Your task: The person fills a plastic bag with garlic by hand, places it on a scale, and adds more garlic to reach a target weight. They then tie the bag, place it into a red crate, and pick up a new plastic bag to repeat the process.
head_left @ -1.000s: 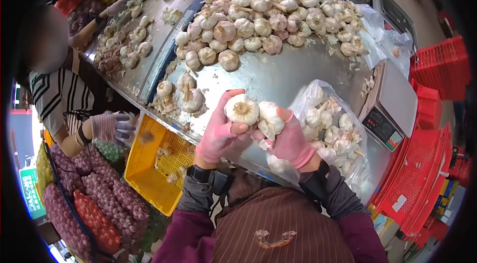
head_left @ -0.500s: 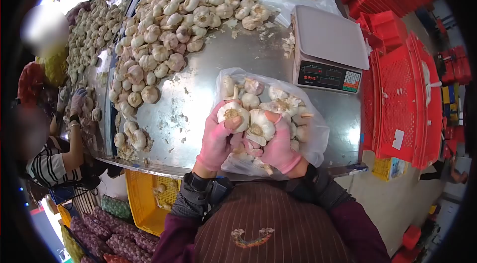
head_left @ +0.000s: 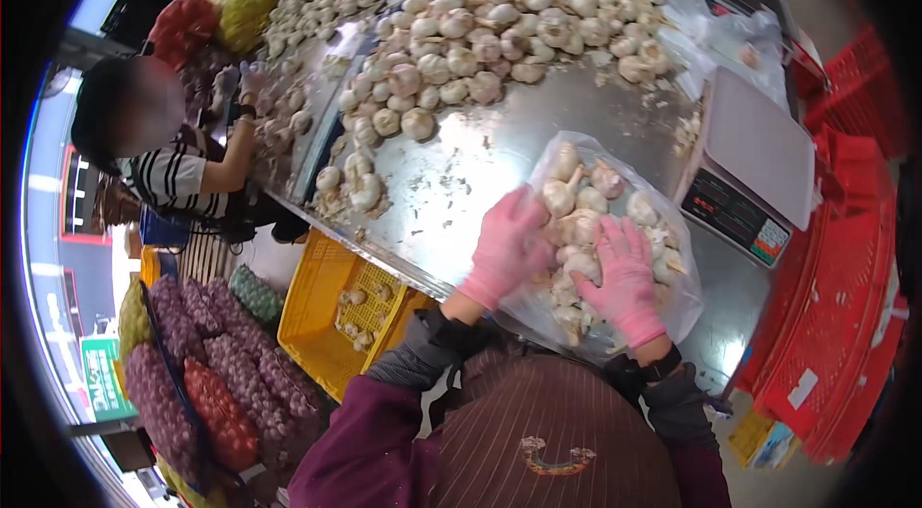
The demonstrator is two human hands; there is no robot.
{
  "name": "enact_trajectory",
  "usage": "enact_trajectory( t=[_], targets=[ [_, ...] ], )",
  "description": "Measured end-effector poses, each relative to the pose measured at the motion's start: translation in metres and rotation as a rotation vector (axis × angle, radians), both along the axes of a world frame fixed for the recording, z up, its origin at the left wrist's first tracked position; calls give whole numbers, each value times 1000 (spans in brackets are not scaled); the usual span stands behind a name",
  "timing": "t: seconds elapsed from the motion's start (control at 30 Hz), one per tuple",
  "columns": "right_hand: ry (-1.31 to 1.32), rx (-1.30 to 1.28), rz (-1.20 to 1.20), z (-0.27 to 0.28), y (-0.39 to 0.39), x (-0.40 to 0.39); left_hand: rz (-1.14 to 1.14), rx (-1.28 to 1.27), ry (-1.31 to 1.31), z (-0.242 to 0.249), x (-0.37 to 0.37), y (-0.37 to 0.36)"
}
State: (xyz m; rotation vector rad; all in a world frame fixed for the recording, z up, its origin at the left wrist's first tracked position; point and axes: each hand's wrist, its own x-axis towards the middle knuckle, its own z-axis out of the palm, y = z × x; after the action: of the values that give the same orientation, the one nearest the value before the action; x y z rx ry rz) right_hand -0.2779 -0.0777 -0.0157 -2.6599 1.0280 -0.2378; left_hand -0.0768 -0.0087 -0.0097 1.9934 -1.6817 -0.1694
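A clear plastic bag lies on the metal table in front of me, with white garlic bulbs on it. My right hand, in a pink glove with bare fingertips, rests on these bulbs, fingers spread and palm down. At the bag's left side is my left hand, in a matching glove. It is a little blurred, its fingers stretched toward the bulbs, and no bulb shows in its grip. Some bulbs under the right hand are hidden.
A large garlic heap covers the table's far side. On the right stand a digital scale and red crates. A yellow crate is below the table edge at left. Another person handles garlic farther left, near net sacks.
The two garlic bulbs have left my hands. My hands have moved apart, the right one flattening over the bulbs. My view has turned left, shifting the scene rightward.
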Motion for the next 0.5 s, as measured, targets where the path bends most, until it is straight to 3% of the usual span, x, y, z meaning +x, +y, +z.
enact_trajectory(
  t=[0.07, 0.1, 0.13, 0.17, 0.23, 0.33, 0.43, 0.47, 0.5],
  targets=[
    [44, 58, 11, 4, -2, 1, 443, 20, -182, -6, 84, 14],
    [11, 46, 2, 4, -1, 0, 680, 74, -487, -13, 129, 24],
    [-20, 33, -7, 7, -1, 1, 858, 261, -413, -9, 168, 32],
    [-144, -10, -22, 18, 1, 8, 869, 258, -406, -19, 194, 46],
    [-233, -41, -23, 32, 4, 27, 865, 424, 126, -21, 219, 56],
    [-372, -31, 59, 44, 11, 67, 637, 425, 307, -44, 191, 59],
    [-455, 113, 289, 41, 8, 123, 730, 116, 131, -54, 195, 56],
    [-404, 107, 329, 35, 7, 147, 725, 119, 139, -49, 213, 54],
    [-351, 104, 368, 26, 7, 170, 769, 172, -27, -40, 236, 52]
  ],
)
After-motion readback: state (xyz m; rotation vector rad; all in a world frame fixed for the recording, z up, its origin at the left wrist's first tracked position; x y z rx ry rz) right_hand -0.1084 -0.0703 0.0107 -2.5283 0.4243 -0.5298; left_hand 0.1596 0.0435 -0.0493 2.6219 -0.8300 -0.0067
